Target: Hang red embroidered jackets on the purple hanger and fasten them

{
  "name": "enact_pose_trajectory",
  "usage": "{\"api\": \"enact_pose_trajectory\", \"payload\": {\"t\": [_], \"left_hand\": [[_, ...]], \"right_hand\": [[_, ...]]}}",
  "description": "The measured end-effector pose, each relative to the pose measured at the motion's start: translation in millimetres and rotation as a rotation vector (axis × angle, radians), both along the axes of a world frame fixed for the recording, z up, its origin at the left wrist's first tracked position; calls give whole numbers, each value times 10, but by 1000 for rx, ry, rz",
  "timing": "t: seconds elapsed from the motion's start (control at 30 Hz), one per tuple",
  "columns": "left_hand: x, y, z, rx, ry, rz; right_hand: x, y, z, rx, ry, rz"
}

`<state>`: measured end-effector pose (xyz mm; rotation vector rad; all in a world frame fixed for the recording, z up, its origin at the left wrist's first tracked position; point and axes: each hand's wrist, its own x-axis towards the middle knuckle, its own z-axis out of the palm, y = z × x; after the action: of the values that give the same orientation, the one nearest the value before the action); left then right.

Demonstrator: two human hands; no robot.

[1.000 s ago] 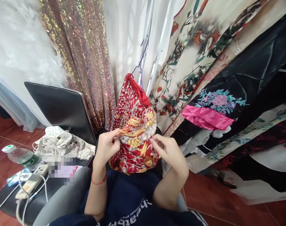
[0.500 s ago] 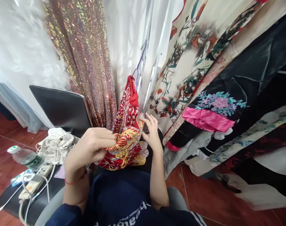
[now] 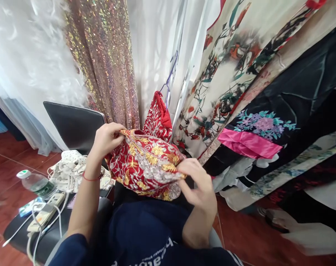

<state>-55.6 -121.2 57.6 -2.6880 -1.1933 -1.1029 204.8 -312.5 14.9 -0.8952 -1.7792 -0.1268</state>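
A red garment (image 3: 146,162) with gold and silver embroidery is spread between my hands above my lap. My left hand (image 3: 108,138) pinches its upper left edge, fingers closed. At the right side, my right hand (image 3: 197,181) grips the gold-trimmed edge between thumb and fingers. Behind it rises another red part with silver embroidery (image 3: 158,118), below a purple hanger (image 3: 172,74); whether the two are one piece I cannot tell. Folds of the cloth hide its underside.
To the left, a black chair (image 3: 74,123) holds a white dotted cloth (image 3: 69,168), a water bottle (image 3: 39,184) and a power strip (image 3: 47,210) with cables. Sequinned fabric (image 3: 109,66) hangs ahead. A floral garment (image 3: 212,88) and dark clothes hang on the right, over red floor tiles.
The bunched garment has been opened out flatter, showing its embroidered face. My left hand has moved up and left, my right hand right and down, now gripping the edge.
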Motion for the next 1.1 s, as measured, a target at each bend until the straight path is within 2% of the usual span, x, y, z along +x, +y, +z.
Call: {"api": "enact_pose_trajectory", "payload": {"t": [0.1, 0.17, 0.27, 0.4, 0.47, 0.53, 0.6, 0.67, 0.77, 0.83, 0.9, 1.0, 1.1], "left_hand": [[95, -26, 120, 20, -53, -111], [131, -75, 221, 18, -117, -180], [161, -170, 395, -31, -211, -377], [277, -341, 644, -159, -183, -702], [379, -417, 740, -203, -136, -767], [474, -447, 785, -222, -106, -790], [526, -420, 770, -228, -121, -810], [510, -351, 701, -254, -196, -803], [372, -248, 532, -330, -390, -742], [256, -220, 394, -402, -429, -756], [172, -217, 248, -474, -322, -746], [141, -156, 69, -549, -94, -622], [147, 104, 24, -622, -1, -521]], "right_hand": [[-165, -108, 75, -12, 22, 315], [-198, -59, 78, -15, 38, 440], [-151, 188, 91, 4, 107, 434], [-34, 712, 148, 42, 196, 224], [18, 964, 141, -2, 216, 260], [63, 1153, 96, -102, 258, 397], [98, 1267, 37, -191, 316, 471], [121, 1321, 0, -206, 380, 430], [135, 1354, 26, -118, 500, 322], [136, 1371, 90, -31, 593, 257], [128, 1383, 166, 54, 661, 191], [101, 1385, 265, 134, 701, 91], [82, 1414, 330, 160, 714, 34]]}}
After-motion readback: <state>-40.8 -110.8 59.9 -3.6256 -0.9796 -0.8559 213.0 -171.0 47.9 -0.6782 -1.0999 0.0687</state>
